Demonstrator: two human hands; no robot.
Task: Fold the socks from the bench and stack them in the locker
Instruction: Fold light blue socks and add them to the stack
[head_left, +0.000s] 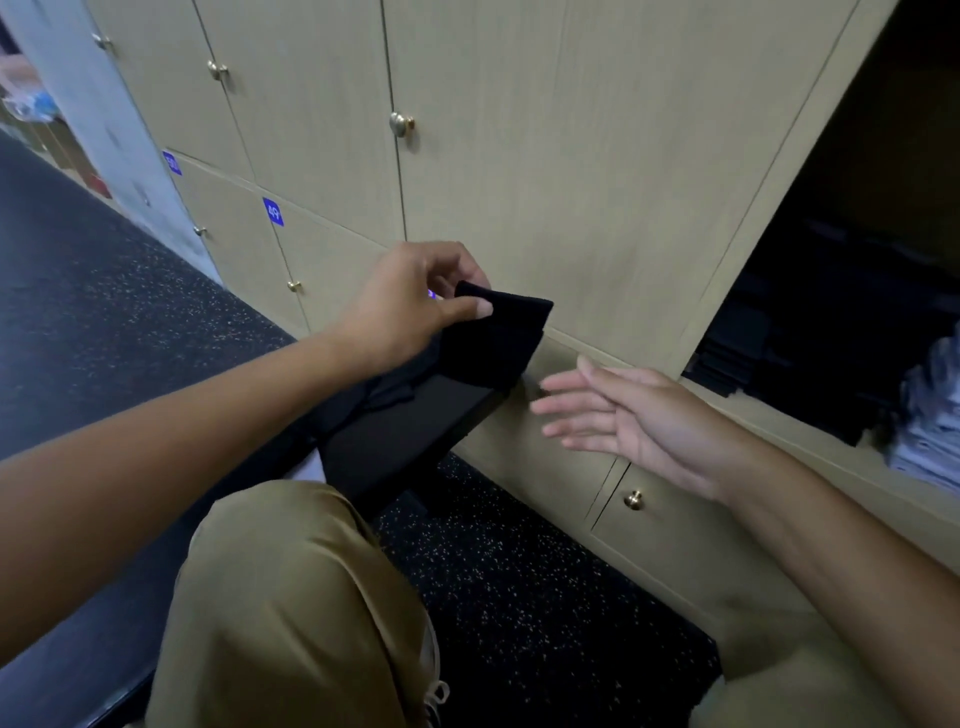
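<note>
Left hand (410, 306) pinches a black sock (498, 332) by one end, thumb over curled fingers, above the bench (395, 441). Right hand (623, 415) sits at 4 o'clock of the sock, fingers straight and spread, holding nothing. Judged light, limp, non-slippery; best taken at the free end. Long axis runs 10 to 4 o'clock, drooping. Open locker (810, 291) at 3 o'clock.
</note>
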